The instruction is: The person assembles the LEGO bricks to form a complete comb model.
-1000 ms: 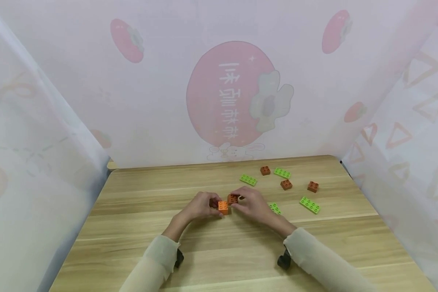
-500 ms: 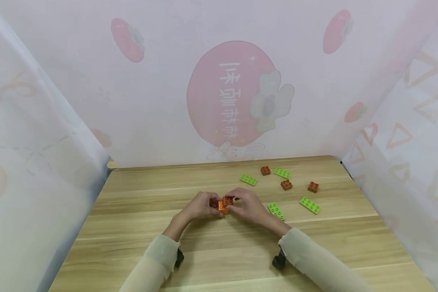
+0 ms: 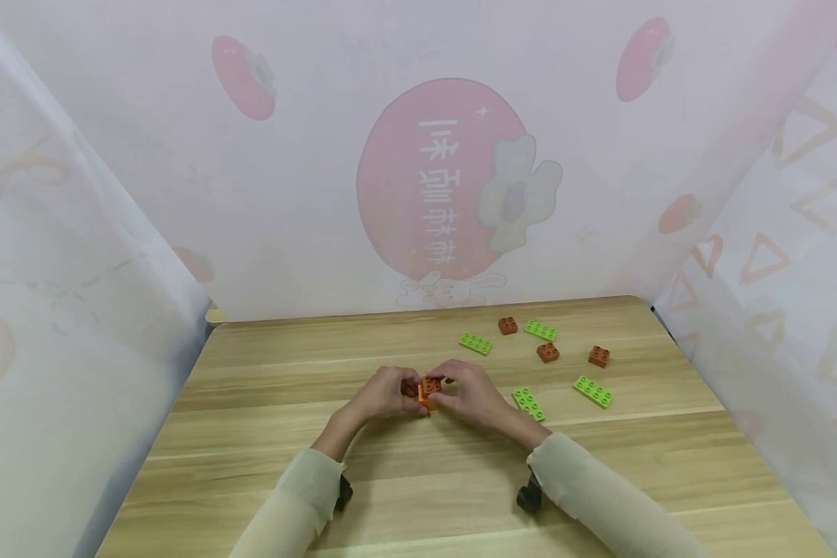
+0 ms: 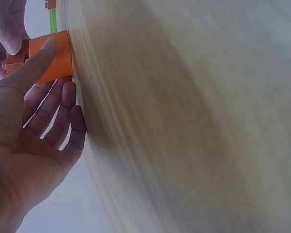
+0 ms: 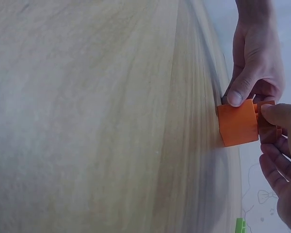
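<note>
While your left hand pinches a cube-shaped orange plastic block standing on the wood-grained table, your right hand grips a low, square, brown plastic block on its studded top; I cannot tell whether it is fully seated. Right of the orange block lie four oblong, lime-green plastic bricks and three square brown bricks.

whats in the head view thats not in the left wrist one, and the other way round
Only the head view shows the pale sleeves, all four green plates and all three loose brown bricks. Only the left wrist view shows the palm of the left hand. Both show the right hand, orange block and held brown brick.
</note>
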Motion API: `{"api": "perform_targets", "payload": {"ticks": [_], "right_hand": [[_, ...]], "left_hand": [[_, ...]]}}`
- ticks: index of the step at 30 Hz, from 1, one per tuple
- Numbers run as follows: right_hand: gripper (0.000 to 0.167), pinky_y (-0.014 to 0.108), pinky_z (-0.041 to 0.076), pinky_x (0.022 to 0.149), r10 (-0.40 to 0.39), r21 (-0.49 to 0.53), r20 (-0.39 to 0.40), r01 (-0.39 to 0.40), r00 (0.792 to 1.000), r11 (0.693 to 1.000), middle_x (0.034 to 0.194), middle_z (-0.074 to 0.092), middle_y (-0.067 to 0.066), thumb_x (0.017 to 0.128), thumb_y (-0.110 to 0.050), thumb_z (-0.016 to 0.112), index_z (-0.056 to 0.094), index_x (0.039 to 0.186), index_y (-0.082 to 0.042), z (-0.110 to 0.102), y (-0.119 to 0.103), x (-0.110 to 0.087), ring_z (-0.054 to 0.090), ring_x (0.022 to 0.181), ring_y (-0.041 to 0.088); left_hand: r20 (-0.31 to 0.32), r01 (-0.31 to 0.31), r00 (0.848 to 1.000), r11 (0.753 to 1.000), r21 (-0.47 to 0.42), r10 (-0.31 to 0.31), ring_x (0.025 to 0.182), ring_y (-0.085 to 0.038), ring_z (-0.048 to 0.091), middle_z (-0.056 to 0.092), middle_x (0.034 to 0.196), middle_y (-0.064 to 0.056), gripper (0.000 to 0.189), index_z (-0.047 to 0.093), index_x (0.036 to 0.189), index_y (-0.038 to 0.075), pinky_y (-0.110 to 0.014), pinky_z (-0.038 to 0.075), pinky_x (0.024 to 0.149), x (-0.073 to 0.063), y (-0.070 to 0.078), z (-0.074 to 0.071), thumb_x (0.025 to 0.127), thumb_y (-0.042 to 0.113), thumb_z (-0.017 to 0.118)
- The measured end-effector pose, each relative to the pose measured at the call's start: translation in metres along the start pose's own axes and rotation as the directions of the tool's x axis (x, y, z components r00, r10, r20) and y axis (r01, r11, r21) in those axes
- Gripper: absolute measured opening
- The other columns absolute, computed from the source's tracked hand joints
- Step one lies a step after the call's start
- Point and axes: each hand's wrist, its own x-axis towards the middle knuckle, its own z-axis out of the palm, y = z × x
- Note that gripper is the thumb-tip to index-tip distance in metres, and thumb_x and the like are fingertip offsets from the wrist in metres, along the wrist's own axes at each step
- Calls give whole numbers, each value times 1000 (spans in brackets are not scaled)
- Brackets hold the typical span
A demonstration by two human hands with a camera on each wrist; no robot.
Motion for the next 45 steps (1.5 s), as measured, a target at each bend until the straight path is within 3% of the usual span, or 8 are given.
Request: {"api": "perform_targets", "payload": {"ticks": [13, 28, 36, 45], "right_hand": [[29, 34, 64, 83, -28, -28, 22, 29, 999, 999, 108, 77, 7, 89, -12, 87, 77, 115, -3, 0, -5, 5, 73, 97, 18], [28, 30, 63, 87, 63, -79, 151, -52, 987, 996, 109, 78, 7, 90, -14, 86, 79, 115, -3, -8, -12, 16, 75, 100, 19], [29, 33, 63, 88, 57, -85, 119, -47, 991, 995, 107, 79, 8, 87, -10, 89, 80, 113, -2, -5, -10, 16, 76, 99, 20], [27, 31, 63, 86, 98, -84, 151, -86, 984, 993, 107, 80, 9, 86, -8, 89, 80, 111, -3, -6, -13, 20, 76, 98, 19]], "left_hand": [[1, 6, 1000, 1000, -11, -6, 84, -12, 70, 76, 92, -1, 26, 75, 98, 7, -22, 58, 75, 0, 0, 1, 81, 13, 94], [0, 12, 1000, 1000, -27, -12, 82, -10, 68, 76, 91, 0, 26, 76, 98, 7, -22, 58, 74, 0, 0, 0, 80, 13, 94], [20, 27, 999, 998, -56, -26, 83, -9, 68, 76, 92, 2, 26, 76, 100, 8, -23, 59, 74, 0, -1, -1, 82, 14, 93], [21, 19, 1000, 998, -53, -18, 83, -13, 70, 75, 91, 1, 26, 74, 97, 8, -23, 60, 73, -1, -3, 0, 82, 15, 94]]}}
